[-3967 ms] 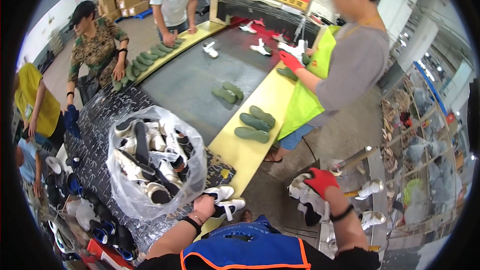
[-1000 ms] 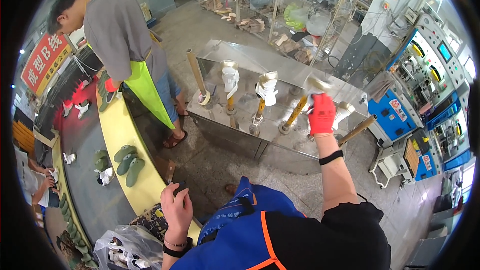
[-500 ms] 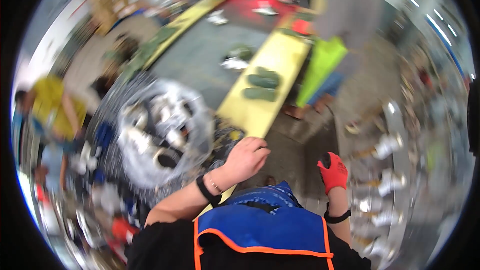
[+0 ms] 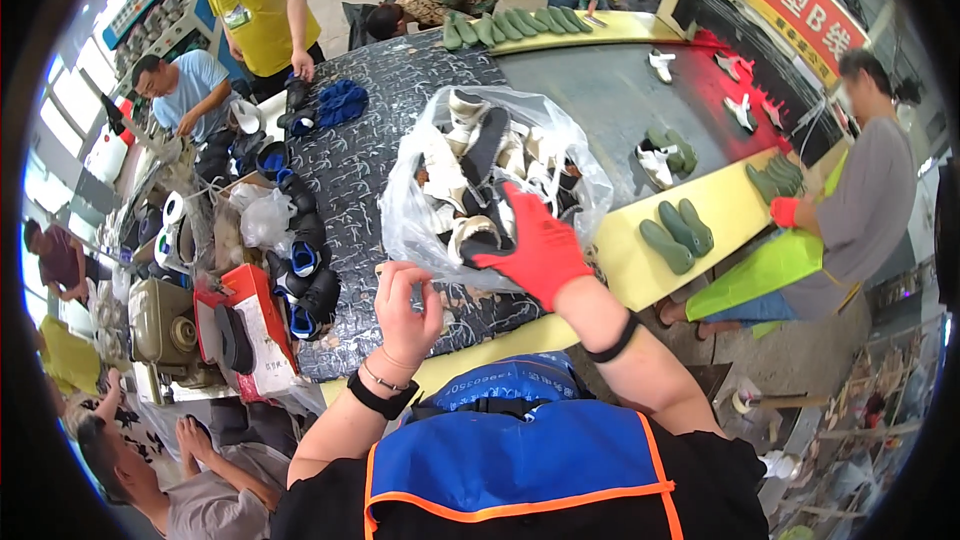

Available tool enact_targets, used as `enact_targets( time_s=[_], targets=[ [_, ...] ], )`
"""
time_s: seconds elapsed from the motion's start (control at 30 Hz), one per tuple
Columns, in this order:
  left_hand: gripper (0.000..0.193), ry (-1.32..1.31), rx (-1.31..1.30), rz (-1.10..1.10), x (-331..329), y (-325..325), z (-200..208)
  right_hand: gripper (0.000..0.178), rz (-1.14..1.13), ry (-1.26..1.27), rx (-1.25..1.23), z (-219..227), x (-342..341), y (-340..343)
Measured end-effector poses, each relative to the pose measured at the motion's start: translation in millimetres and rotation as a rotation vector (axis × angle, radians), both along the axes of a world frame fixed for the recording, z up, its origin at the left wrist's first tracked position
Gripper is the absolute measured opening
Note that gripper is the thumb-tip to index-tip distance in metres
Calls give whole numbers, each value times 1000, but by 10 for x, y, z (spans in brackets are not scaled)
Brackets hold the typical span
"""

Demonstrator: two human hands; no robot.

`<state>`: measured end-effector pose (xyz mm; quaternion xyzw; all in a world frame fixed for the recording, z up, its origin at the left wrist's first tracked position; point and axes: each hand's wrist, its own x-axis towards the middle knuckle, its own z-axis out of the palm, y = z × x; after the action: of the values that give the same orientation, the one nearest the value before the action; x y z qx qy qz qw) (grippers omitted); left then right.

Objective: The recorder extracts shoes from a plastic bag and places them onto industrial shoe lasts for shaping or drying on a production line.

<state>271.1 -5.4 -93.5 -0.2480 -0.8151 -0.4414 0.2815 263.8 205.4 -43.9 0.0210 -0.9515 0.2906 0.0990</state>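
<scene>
My right hand (image 4: 538, 252), in a red glove, reaches into a clear plastic bag (image 4: 400, 202). Its thumb and fingers are set wide around a pale shoe (image 4: 470, 237) with a dark inside, and part of the fingers is hidden among the shoes. More white and beige shoes (image 4: 442, 168) fill the bag, and a dark sole (image 4: 486, 145) faces up among them. Bare and raised, my left hand (image 4: 406, 312) is just left of the bag's near edge. Its fingers are loosely bent and apart, with nothing in them.
Green shoe lasts (image 4: 668, 245) lie on the yellow ledge (image 4: 625, 285). Black shoes with blue linings (image 4: 318, 290) line the dark patterned tabletop (image 4: 350, 180) at left, by a red box (image 4: 262, 285). A co-worker (image 4: 860, 175) stands at right; other people work at left and behind.
My view has turned left, so the bag now appears nearer the middle. My right hand has gone from beside my body into the bag. My left hand stays raised near the table edge.
</scene>
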Motion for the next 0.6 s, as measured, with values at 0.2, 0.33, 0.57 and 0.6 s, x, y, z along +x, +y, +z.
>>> enact_targets(
  time_s=[0.2,0.33,0.57,0.6],
  targets=[
    [30,-175,49,-127,-185,-216,54,76,-56,-104,-222,-450,-248,-131],
    [46,-248,48,-269,-406,-141,189,67,254,8,-945,-167,-142,525],
    [49,-626,-27,-617,-332,39,184,65,319,-299,-1252,-172,-286,722],
    [50,-716,145,-648,-329,-3,161,53,238,-326,-1519,-263,-352,608]
  ],
)
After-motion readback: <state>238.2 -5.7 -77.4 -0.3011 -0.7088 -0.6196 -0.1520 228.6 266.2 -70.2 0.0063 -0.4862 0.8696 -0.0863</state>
